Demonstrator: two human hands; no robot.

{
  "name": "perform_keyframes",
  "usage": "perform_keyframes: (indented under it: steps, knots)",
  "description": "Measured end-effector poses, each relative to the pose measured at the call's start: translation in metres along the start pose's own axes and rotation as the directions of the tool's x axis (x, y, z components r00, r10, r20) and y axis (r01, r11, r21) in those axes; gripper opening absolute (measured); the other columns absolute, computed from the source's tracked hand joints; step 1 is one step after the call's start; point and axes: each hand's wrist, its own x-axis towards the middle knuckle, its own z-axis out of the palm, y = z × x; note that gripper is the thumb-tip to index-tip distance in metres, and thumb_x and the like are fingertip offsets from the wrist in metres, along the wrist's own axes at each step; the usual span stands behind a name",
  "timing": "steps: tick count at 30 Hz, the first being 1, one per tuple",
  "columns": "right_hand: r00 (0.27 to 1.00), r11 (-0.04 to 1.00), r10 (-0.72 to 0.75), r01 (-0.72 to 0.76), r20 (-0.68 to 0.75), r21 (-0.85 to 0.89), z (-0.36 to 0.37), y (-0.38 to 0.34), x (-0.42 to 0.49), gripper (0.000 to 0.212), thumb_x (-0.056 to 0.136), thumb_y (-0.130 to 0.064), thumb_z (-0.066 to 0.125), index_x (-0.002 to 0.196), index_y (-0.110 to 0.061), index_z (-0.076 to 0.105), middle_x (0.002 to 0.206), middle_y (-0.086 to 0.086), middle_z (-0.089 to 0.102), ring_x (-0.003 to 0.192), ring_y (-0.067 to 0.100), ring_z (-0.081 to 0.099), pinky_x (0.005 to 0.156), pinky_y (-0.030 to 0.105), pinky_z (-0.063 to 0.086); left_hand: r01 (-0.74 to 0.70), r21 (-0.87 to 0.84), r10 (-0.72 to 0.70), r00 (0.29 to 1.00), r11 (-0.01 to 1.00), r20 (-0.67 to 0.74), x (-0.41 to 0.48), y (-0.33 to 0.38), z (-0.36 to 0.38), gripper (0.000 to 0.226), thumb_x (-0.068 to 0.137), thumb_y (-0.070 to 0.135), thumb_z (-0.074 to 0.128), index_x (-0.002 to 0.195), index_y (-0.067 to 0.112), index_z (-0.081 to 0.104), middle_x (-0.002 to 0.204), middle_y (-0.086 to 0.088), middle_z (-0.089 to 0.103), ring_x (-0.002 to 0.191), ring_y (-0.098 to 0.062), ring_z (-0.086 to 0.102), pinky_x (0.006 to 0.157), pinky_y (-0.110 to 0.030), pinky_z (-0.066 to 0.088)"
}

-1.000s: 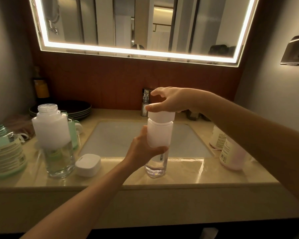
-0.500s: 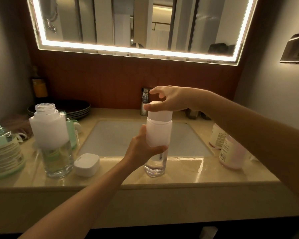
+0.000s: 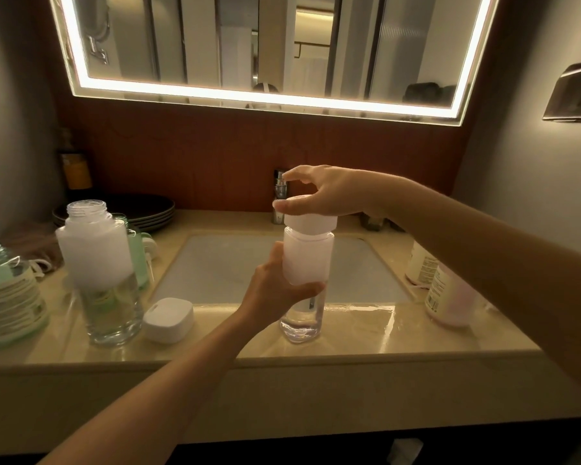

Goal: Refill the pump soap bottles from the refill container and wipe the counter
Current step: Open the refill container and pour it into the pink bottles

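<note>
A clear soap bottle (image 3: 307,263) with a frosted white upper half stands on the counter's front edge (image 3: 366,333), before the sink. My left hand (image 3: 275,292) grips its body from the left. My right hand (image 3: 319,193) holds the white pump cap (image 3: 311,223) on top of it, thumb and fingers curled round the cap. A second bottle (image 3: 98,263) stands uncapped at the left, its white cap (image 3: 168,318) lying beside it on the counter. A green refill container (image 3: 10,297) sits at the far left.
The white sink basin (image 3: 222,263) and a chrome tap (image 3: 280,193) lie behind the held bottle. Dark plates (image 3: 145,209) are stacked at the back left. Two labelled pinkish bottles (image 3: 446,293) stand at the right. A lit mirror hangs above.
My right hand's fingers have shifted round the cap, the index finger lifting higher. The bottle and my left hand stay in place.
</note>
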Motion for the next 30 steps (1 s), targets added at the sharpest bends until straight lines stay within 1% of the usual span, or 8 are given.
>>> perform_keyframes:
  steps: [5, 7, 10, 15, 18, 24, 27, 30]
  knots:
    - [0.993, 0.980, 0.050, -0.070, -0.110, -0.186, 0.007, 0.004, 0.005, 0.073, 0.082, -0.064, 0.045, 0.137, -0.017, 0.039, 0.137, 0.006, 0.046, 0.117, 0.023, 0.048, 0.085, 0.031, 0.044, 0.004, -0.001, -0.004, 1.000, 1.000, 0.005, 0.000, -0.001, 0.000, 0.074, 0.069, 0.030, 0.079, 0.127, 0.017, 0.036, 0.122, -0.003, 0.052, 0.105, -0.021, 0.054, 0.080, -0.030, 0.052]
    - [0.998, 0.996, 0.007, -0.012, -0.056, -0.088, 0.005, 0.006, 0.004, 0.059, 0.087, -0.050, 0.053, 0.136, -0.021, 0.039, 0.137, 0.003, 0.045, 0.114, 0.021, 0.048, 0.081, 0.027, 0.043, 0.004, 0.003, -0.004, 1.000, 1.000, 0.006, 0.000, -0.002, 0.000, 0.074, 0.069, 0.031, 0.079, 0.127, 0.017, 0.035, 0.122, -0.004, 0.052, 0.105, -0.021, 0.054, 0.080, -0.030, 0.052]
    - [0.997, 0.991, -0.042, 0.033, 0.068, 0.131, -0.001, 0.008, 0.000, 0.062, 0.086, -0.028, 0.063, 0.139, -0.031, 0.031, 0.140, 0.000, 0.041, 0.113, 0.016, 0.043, 0.083, 0.026, 0.041, 0.000, 0.009, 0.000, 1.000, 1.000, 0.004, 0.000, -0.001, 0.001, 0.074, 0.070, 0.030, 0.078, 0.128, 0.016, 0.034, 0.123, -0.004, 0.051, 0.106, -0.020, 0.054, 0.081, -0.030, 0.052]
    - [0.999, 1.000, -0.031, 0.031, -0.032, 0.001, 0.005, 0.008, 0.001, 0.077, 0.081, -0.056, 0.054, 0.145, -0.027, 0.021, 0.151, 0.001, 0.027, 0.132, 0.025, 0.036, 0.099, 0.036, 0.039, 0.000, 0.004, 0.000, 1.000, 1.000, -0.002, 0.000, -0.001, 0.001, 0.074, 0.070, 0.030, 0.079, 0.128, 0.016, 0.035, 0.123, -0.003, 0.051, 0.106, -0.019, 0.053, 0.081, -0.027, 0.050]
    - [0.996, 0.997, 0.028, -0.033, -0.085, -0.064, 0.009, 0.009, 0.006, 0.078, 0.080, -0.064, 0.047, 0.142, -0.021, 0.030, 0.143, 0.004, 0.039, 0.122, 0.024, 0.045, 0.087, 0.031, 0.043, 0.003, 0.009, -0.003, 1.000, 1.000, -0.001, 0.000, 0.000, 0.000, 0.073, 0.069, 0.030, 0.079, 0.126, 0.016, 0.035, 0.122, -0.003, 0.051, 0.104, -0.019, 0.053, 0.079, -0.027, 0.050]
    - [0.998, 0.983, -0.040, 0.031, 0.044, 0.179, 0.003, 0.010, 0.003, 0.055, 0.088, -0.026, 0.060, 0.137, -0.028, 0.036, 0.136, 0.000, 0.042, 0.109, 0.015, 0.043, 0.081, 0.024, 0.041, 0.008, 0.004, -0.008, 1.000, 1.000, 0.006, -0.002, 0.002, -0.001, 0.073, 0.069, 0.028, 0.079, 0.126, 0.014, 0.036, 0.121, -0.005, 0.052, 0.105, -0.021, 0.054, 0.085, -0.038, 0.055]
    - [0.999, 0.977, -0.050, 0.046, 0.013, 0.208, 0.003, 0.009, 0.001, 0.060, 0.087, -0.040, 0.057, 0.140, -0.028, 0.030, 0.144, 0.000, 0.037, 0.122, 0.020, 0.042, 0.086, 0.026, 0.037, 0.008, 0.004, -0.008, 1.000, 1.000, 0.005, -0.002, 0.002, -0.001, 0.073, 0.069, 0.028, 0.079, 0.126, 0.015, 0.036, 0.121, -0.005, 0.052, 0.104, -0.021, 0.054, 0.084, -0.036, 0.055]
    - [0.995, 1.000, -0.018, 0.018, -0.094, 0.006, 0.007, 0.010, 0.003, 0.076, 0.081, -0.061, 0.050, 0.143, -0.023, 0.026, 0.145, 0.003, 0.036, 0.126, 0.024, 0.042, 0.090, 0.029, 0.040, 0.008, 0.006, -0.008, 1.000, 1.000, 0.002, -0.001, 0.001, 0.000, 0.074, 0.069, 0.029, 0.080, 0.127, 0.015, 0.036, 0.122, -0.005, 0.052, 0.104, -0.021, 0.054, 0.083, -0.035, 0.054]
